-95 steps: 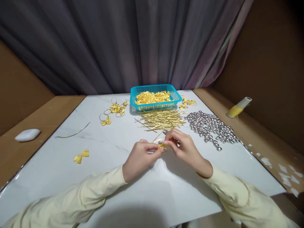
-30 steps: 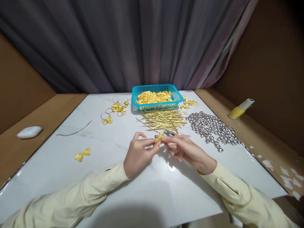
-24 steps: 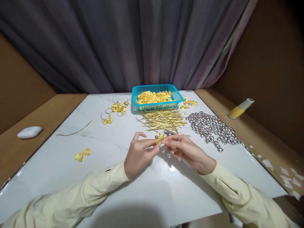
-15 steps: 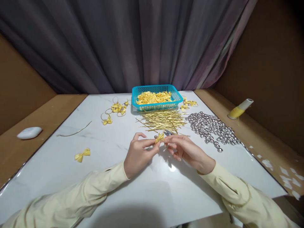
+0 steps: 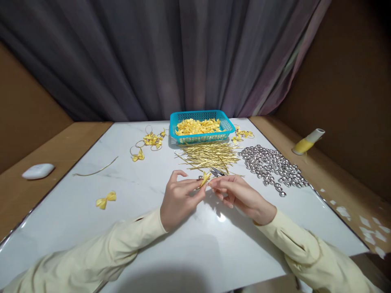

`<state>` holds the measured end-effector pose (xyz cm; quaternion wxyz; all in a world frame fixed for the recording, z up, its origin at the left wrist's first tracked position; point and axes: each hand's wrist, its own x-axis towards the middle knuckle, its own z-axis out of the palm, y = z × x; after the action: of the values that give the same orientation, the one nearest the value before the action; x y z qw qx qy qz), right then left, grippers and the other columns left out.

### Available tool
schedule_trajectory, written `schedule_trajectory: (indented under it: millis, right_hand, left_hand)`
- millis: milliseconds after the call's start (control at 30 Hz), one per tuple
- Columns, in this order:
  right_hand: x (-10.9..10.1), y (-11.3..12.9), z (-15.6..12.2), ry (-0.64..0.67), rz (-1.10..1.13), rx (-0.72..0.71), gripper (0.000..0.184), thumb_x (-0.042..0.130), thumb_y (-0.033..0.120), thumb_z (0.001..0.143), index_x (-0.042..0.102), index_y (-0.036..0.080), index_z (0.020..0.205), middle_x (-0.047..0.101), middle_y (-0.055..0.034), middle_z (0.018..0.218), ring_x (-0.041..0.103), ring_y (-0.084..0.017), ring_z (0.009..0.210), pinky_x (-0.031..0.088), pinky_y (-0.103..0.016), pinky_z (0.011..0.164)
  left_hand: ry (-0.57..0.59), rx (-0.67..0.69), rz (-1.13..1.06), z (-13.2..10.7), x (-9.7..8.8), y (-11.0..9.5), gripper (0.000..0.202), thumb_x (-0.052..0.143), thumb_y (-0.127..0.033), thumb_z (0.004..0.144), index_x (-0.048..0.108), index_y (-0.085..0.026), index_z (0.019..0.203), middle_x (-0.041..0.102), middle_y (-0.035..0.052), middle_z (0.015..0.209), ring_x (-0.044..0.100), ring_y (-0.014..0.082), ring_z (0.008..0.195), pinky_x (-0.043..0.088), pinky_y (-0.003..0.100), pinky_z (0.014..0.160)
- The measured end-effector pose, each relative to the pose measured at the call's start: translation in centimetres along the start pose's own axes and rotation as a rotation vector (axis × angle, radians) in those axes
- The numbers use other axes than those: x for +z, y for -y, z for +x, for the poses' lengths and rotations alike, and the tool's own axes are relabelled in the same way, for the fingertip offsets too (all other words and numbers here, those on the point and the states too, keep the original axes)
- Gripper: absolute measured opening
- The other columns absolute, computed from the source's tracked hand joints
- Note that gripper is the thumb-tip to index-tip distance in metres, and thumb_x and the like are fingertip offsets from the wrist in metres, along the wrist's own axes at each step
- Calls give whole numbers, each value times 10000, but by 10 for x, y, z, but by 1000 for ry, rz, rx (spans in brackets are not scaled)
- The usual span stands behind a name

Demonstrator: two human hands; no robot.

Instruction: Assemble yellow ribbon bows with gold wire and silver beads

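Note:
My left hand point(image 5: 180, 199) pinches a small yellow ribbon bow point(image 5: 205, 178) between thumb and fingers, just above the white table point(image 5: 195, 244). My right hand point(image 5: 236, 194) meets it from the right, fingertips pinched at the bow's end; whether it grips the bow or a thin wire there I cannot make out. Both hands hover in front of a heap of gold wire ties point(image 5: 209, 155). Small scissors point(image 5: 217, 172) lie just behind my fingers.
A turquoise basket point(image 5: 201, 125) of yellow bows stands at the back. Silver bells point(image 5: 273, 167) are heaped to the right. Finished bows with rings point(image 5: 149, 140) lie back left, a loose bow point(image 5: 105, 200) and a gold wire point(image 5: 94, 171) at left. A white case point(image 5: 38, 170) and a yellow thread spool point(image 5: 307, 141) sit on the wood.
Since 3.2 s ago my hands lifted the bow a little and my right fingers spread out from a tight pinch. Over the last second they have barely moved.

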<state>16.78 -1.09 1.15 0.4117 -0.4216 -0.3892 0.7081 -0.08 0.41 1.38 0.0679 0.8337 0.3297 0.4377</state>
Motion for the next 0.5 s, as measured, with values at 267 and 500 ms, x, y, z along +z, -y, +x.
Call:
schedule_trajectory:
  millis: [267, 500]
  right_hand:
    - [1, 5, -4, 102, 36, 2, 111, 515, 195, 711, 616, 155, 733, 443, 30, 551, 382, -57, 425, 247, -145, 305]
    - [5, 5, -6, 19, -366, -177, 87, 535, 257, 741, 555, 176, 715, 482, 24, 601, 416, -74, 467, 317, -186, 395]
  left_hand:
    - [72, -124, -1, 0, -1, -1, 139, 579, -188, 750, 648, -199, 630, 704, -36, 628, 511, 88, 444, 370, 342, 731]
    - [132, -134, -1, 1, -1, -2, 167, 552, -171, 756, 651, -198, 624, 697, -43, 609, 487, 81, 433, 361, 343, 740]
